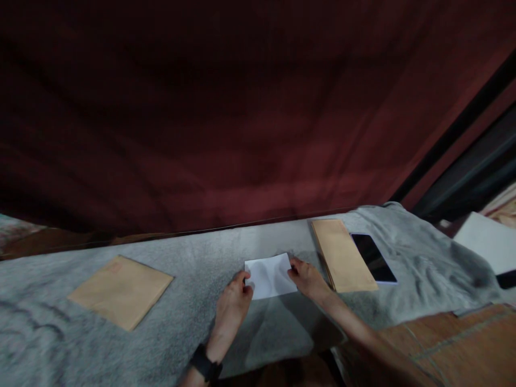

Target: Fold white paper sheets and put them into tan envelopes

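A small white folded paper (269, 276) lies on the grey cloth (193, 269) in the middle. My left hand (233, 304), with a dark band on its wrist, pinches the paper's left edge. On the opposite edge, my right hand (307, 277) grips the paper with curled fingers. Both hands rest low on the cloth.
A brown envelope (120, 291) lies to the left. A stack of brown envelopes (342, 255) sits right of the paper, with a dark phone (373, 258) beside it. A white sheet (486, 239) lies at far right. A dark red curtain (242, 107) hangs behind.
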`<act>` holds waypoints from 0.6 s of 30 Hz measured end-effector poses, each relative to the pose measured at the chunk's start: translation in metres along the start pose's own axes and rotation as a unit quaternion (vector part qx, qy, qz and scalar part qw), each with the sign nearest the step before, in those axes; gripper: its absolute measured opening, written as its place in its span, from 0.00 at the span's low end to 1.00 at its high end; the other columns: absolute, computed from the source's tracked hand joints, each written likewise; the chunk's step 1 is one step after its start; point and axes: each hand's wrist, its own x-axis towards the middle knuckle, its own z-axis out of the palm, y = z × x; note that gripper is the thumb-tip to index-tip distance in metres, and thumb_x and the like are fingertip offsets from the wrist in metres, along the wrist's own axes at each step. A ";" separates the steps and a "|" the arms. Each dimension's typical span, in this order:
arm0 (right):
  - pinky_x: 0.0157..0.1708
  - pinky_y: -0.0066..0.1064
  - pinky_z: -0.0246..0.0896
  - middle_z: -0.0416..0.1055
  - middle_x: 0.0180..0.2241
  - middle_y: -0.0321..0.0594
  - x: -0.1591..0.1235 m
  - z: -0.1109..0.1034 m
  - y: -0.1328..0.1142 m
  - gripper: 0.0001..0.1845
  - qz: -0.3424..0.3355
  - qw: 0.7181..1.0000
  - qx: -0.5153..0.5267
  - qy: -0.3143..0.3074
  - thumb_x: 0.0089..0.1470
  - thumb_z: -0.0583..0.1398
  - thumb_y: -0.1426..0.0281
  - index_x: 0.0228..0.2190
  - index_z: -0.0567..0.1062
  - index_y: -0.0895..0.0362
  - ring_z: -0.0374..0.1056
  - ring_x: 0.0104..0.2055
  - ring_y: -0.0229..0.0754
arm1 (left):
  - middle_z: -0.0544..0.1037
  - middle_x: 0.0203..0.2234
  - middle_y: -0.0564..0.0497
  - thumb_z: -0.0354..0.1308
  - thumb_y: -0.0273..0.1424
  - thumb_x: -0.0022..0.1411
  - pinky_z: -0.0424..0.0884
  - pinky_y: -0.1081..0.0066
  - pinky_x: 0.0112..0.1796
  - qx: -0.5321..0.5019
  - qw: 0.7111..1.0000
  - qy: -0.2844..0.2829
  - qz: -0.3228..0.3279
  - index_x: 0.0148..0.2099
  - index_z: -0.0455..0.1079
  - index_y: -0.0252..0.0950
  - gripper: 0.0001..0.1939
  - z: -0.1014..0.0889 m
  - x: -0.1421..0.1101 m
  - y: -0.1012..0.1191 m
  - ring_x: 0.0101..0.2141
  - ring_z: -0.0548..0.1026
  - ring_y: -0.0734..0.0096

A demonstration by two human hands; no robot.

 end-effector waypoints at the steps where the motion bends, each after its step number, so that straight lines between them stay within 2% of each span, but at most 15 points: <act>1: 0.36 0.30 0.58 0.79 0.34 0.39 0.000 0.000 -0.001 0.11 -0.001 1.000 -0.009 -0.001 0.59 0.57 0.73 0.40 0.77 0.53 0.75 0.38 0.43 | 0.78 0.24 0.55 0.56 0.25 0.60 0.63 0.71 0.30 0.030 1.000 0.000 0.003 0.46 0.74 0.43 0.13 0.000 -0.002 0.000 0.26 0.76 0.66; 4: 0.37 0.30 0.59 0.80 0.36 0.40 -0.002 -0.001 -0.003 0.12 -0.004 0.999 -0.033 -0.001 0.60 0.56 0.73 0.42 0.77 0.54 0.76 0.40 0.44 | 0.81 0.34 0.48 0.54 0.28 0.64 0.70 0.69 0.36 0.125 0.991 0.036 0.040 0.50 0.73 0.41 0.13 0.002 -0.008 0.003 0.34 0.79 0.62; 8: 0.39 0.32 0.61 0.80 0.39 0.43 -0.003 -0.003 -0.005 0.14 -0.014 0.998 -0.054 0.000 0.60 0.56 0.73 0.46 0.76 0.55 0.76 0.42 0.46 | 0.78 0.49 0.40 0.49 0.29 0.69 0.72 0.59 0.49 0.191 0.963 0.098 0.165 0.54 0.73 0.35 0.16 0.014 -0.011 0.012 0.48 0.78 0.56; 12: 0.41 0.32 0.63 0.80 0.41 0.44 -0.004 -0.003 -0.005 0.15 -0.025 0.998 -0.065 0.002 0.61 0.56 0.72 0.49 0.75 0.56 0.76 0.44 0.46 | 0.66 0.65 0.37 0.48 0.36 0.73 0.62 0.50 0.62 0.197 0.936 0.091 0.278 0.66 0.64 0.33 0.24 0.035 -0.008 0.018 0.65 0.63 0.51; 14: 0.43 0.32 0.64 0.80 0.42 0.44 -0.003 -0.001 -0.005 0.16 -0.027 0.997 -0.070 0.007 0.61 0.56 0.72 0.49 0.74 0.56 0.76 0.45 0.46 | 0.62 0.68 0.38 0.47 0.39 0.73 0.58 0.48 0.65 0.212 0.930 0.070 0.292 0.69 0.60 0.34 0.27 0.045 -0.006 0.017 0.68 0.58 0.52; 18: 0.43 0.32 0.65 0.81 0.41 0.43 -0.003 0.002 -0.006 0.16 -0.022 0.996 -0.082 0.019 0.61 0.55 0.73 0.50 0.73 0.55 0.77 0.44 0.47 | 0.61 0.69 0.40 0.47 0.40 0.73 0.56 0.47 0.66 0.240 0.929 0.058 0.275 0.70 0.58 0.36 0.28 0.056 -0.006 0.015 0.69 0.57 0.53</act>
